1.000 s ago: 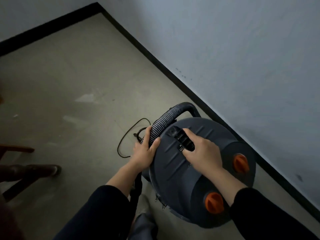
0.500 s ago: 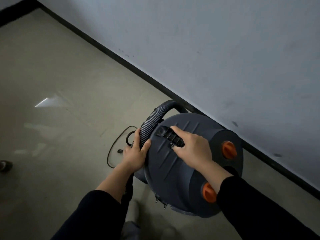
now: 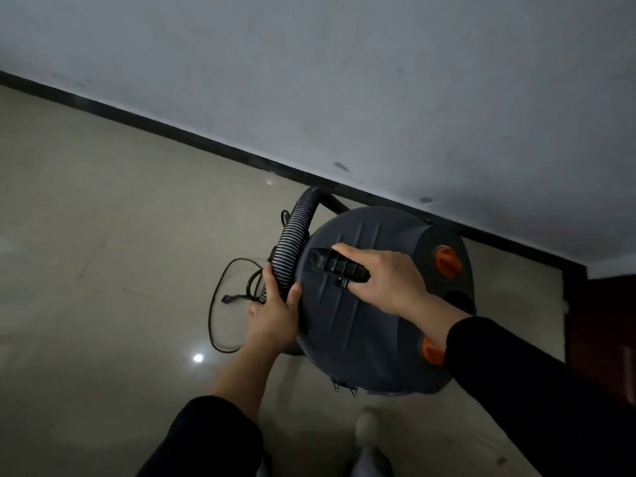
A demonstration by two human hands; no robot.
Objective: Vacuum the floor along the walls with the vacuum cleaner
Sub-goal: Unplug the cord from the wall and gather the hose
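Against baseboard [image 3: 172,132] at 12 o'clock: vacuum cleaner [image 3: 361,321]. Right hand [image 3: 389,277] curled round top handle [image 3: 339,265]; left hand [image 3: 275,318], 9 o'clock, gripping hose [image 3: 290,246]; cord [image 3: 231,298] looped beyond.

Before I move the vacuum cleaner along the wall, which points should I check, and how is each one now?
1. Right hand grips the handle: ok.
2. Left hand holds the hose: ok.
3. Power cord loops loose on the floor beside the vacuum cleaner, may snag: not ok.
4. Vacuum cleaner is near the baseboard: ok.
5. Nozzle end of the hose, hidden: cannot tell.
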